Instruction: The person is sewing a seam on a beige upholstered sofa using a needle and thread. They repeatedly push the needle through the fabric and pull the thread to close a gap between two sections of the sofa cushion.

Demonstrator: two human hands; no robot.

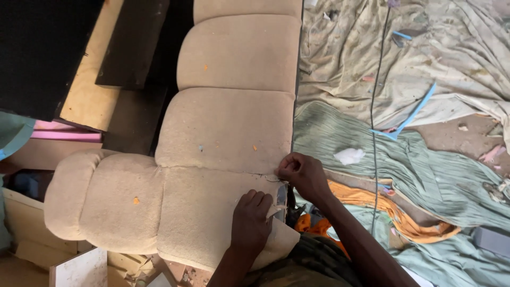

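Two hands work at the right edge of a tan, tufted cushion (223,159) of coarse, nubby fabric. My left hand (251,223) presses flat near the edge, fingers curled over a loose fabric flap (279,242), likely to keep it taut. My right hand (303,175), just above, pinches the seam closed-fingered. Right of the cushion, a ribbed green cloth (425,175) lies rumpled on the floor.
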